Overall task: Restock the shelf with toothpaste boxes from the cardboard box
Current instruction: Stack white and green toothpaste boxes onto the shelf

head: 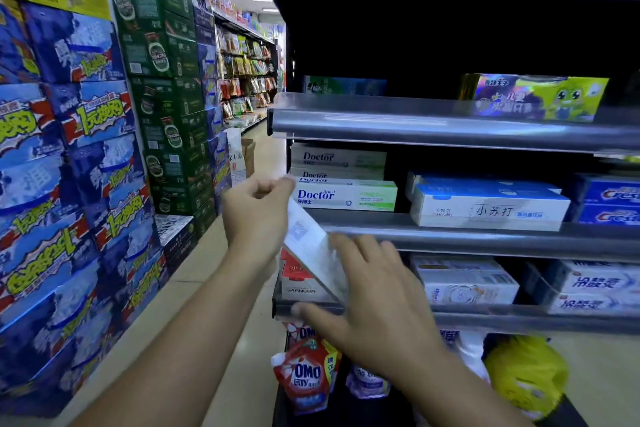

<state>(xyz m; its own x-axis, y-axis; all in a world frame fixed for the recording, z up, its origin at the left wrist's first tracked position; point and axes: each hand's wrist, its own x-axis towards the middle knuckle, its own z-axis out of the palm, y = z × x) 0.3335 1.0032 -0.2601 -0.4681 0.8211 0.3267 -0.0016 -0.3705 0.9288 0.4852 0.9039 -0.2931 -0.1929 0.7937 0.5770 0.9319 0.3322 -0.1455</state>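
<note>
The left hand [258,215] is gripping the upper end of a white toothpaste box [308,243], fingers curled round it. The right hand [374,305] is lying open, fingers spread, against the lower end. The box is slanting steeply, and its top is nearing the Doctor boxes [344,196] on the shelf [450,239], with the left hand nearer.

White with a grey printed square on the tilted toothpaste box [304,236]. White with blue lettering and green ends on the Doctor boxes [346,196]; white and pale blue on the neighbouring packs [488,208]. Shiny purple and lime green with cartoon faces on the upper carton [540,97]. Grey on the shelf rails [450,128]. Blue with yellow and red lettering on the stacked cases [69,149], dark green on the crates [166,80] beside. Red on the pouch [306,374]; yellow on the bag [526,371].
</note>
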